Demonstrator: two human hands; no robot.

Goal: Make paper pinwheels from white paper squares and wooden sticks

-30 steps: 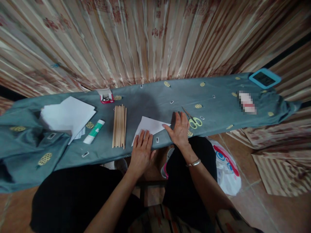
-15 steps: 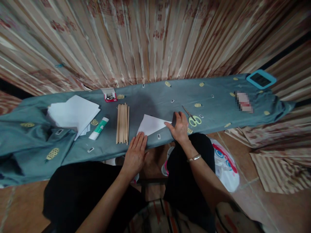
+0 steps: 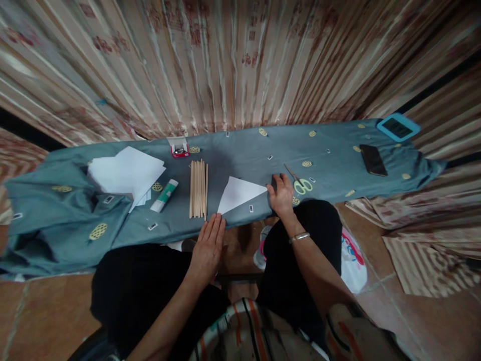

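A folded white paper triangle (image 3: 240,194) lies flat on the cloth-covered table, its narrow tip pointing right. My left hand (image 3: 208,245) rests at the table's front edge with fingers stretched out, the fingertips by the paper's lower left corner. At the narrow tip is my right hand (image 3: 281,196), thumb and fingers apart, the thumb beside or touching the paper. Green-handled scissors (image 3: 298,183) lie just right of that hand. To the left of the paper, a row of wooden sticks (image 3: 198,189) lies side by side.
A glue stick (image 3: 164,195) lies near a pile of white paper sheets (image 3: 126,170) on the left. Behind the sticks stands a small open red box (image 3: 179,149) of metal bits. A dark flat object (image 3: 373,160) and a blue-framed device (image 3: 398,127) lie far right. Curtains hang behind.
My left hand has slid back off the paper to its lower corner. My right hand has shifted slightly off the tip. The camera view has moved a little.
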